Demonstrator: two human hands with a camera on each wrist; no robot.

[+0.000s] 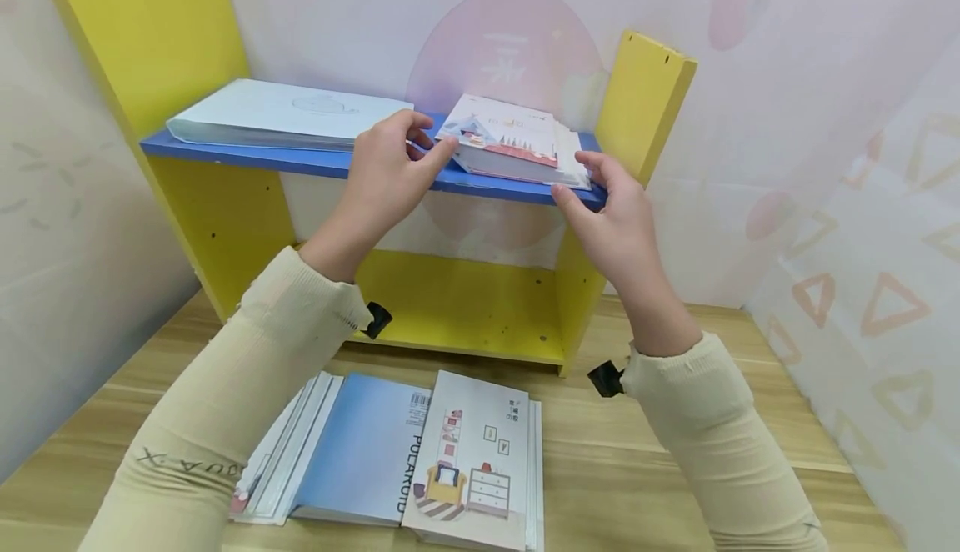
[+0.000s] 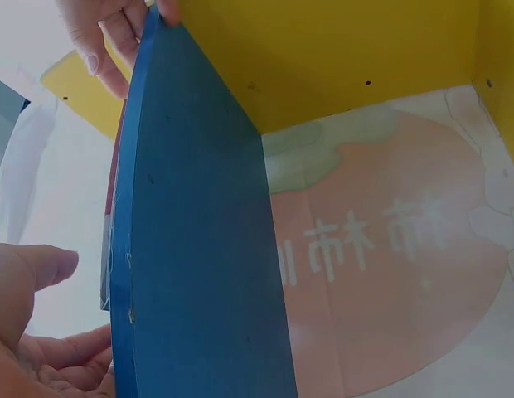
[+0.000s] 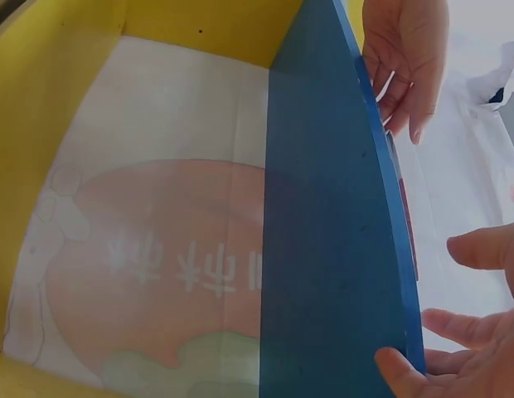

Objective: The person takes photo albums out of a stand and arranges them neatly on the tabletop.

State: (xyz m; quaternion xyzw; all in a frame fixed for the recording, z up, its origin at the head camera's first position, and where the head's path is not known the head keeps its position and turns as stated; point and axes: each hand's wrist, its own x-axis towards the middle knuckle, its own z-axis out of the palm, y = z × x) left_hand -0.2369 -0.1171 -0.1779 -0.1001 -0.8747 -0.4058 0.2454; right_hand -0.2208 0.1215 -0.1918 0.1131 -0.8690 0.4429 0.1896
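Observation:
On the blue shelf [image 1: 322, 164] a photo album [image 1: 498, 135] with a tent picture on its cover lies flat on another white album [image 1: 572, 170]. My left hand [image 1: 393, 164] is at the left side of this stack, thumb beside the top album's corner, fingers bent loosely. To the right of the stack is my right hand [image 1: 618, 214], thumb and fingers apart near the lower album's edge. In the right wrist view, the right hand's fingers [image 3: 402, 373] lie at the shelf edge. Neither hand plainly grips an album; exact contact cannot be told.
A wide white album [image 1: 292, 114] with a whale drawing lies at the shelf's left end. Yellow side panels [image 1: 648, 102] rise at both ends. On the wooden table [image 1: 652, 469] stand or lie several albums, including a blue one [image 1: 363, 444] and one with a furniture picture [image 1: 472, 452].

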